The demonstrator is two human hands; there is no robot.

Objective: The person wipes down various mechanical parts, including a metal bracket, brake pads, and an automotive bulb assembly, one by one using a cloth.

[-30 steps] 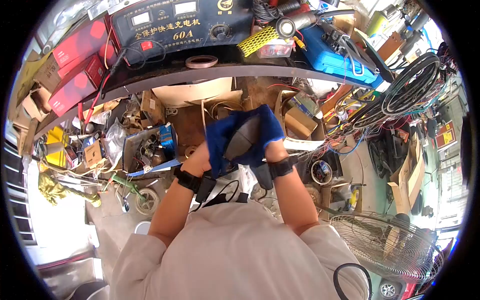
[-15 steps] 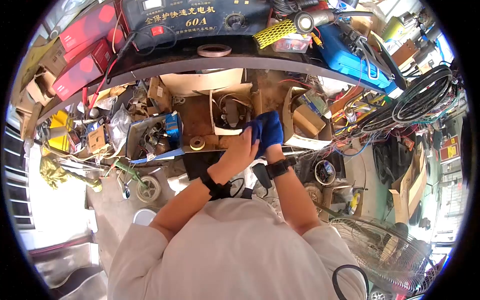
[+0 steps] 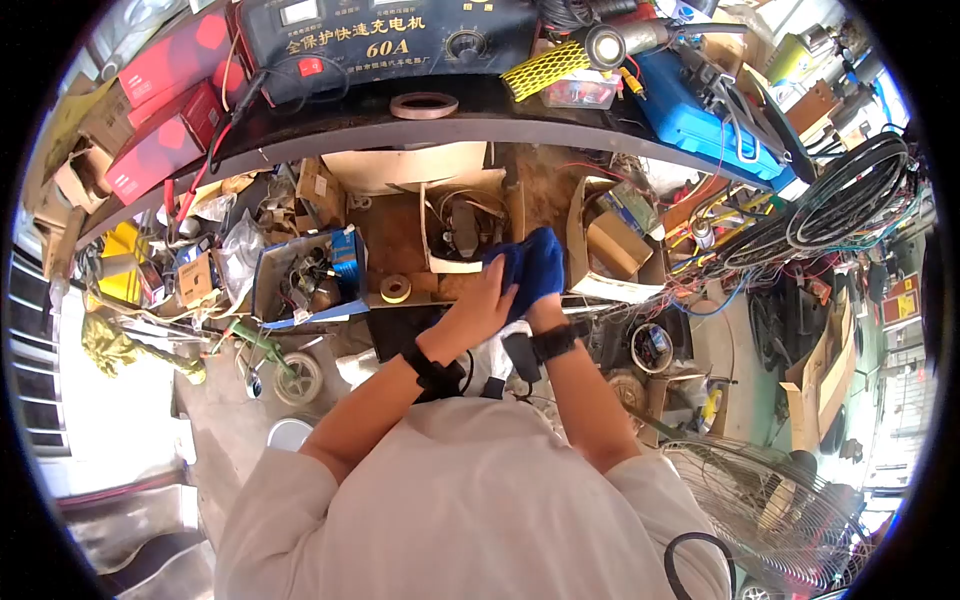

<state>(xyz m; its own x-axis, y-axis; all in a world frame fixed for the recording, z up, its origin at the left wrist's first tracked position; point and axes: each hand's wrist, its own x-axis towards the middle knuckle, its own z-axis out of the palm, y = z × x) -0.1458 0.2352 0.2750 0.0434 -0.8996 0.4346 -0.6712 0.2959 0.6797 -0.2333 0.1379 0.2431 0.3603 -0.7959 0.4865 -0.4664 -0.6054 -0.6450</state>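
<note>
A dark blue cloth (image 3: pixel 538 265) is bunched between my two hands, just in front of the lower shelf. My left hand (image 3: pixel 478 302) is closed on the cloth's left side, its fingers pressed against the fabric. From the right, my right hand (image 3: pixel 545 311) reaches into the cloth and grips it; the fabric covers its fingers. Whether anything lies inside the cloth is hidden. Behind it, an open cardboard box (image 3: pixel 460 267) holds a dark part and wires. A roll of tape (image 3: pixel 395 289) lies to the left of my left hand.
Above the shelf, a bench edge (image 3: pixel 470 131) carries a battery charger (image 3: pixel 390 50), a tape ring (image 3: pixel 424 105) and a blue case (image 3: pixel 690 115). Cables (image 3: pixel 850 190) hang at the right. A fan (image 3: pixel 770 510) stands at lower right, and a small wheel (image 3: pixel 298 379) at left.
Both hands stay together at the blue cloth, which has shifted and folded slightly. The view has moved a little.
</note>
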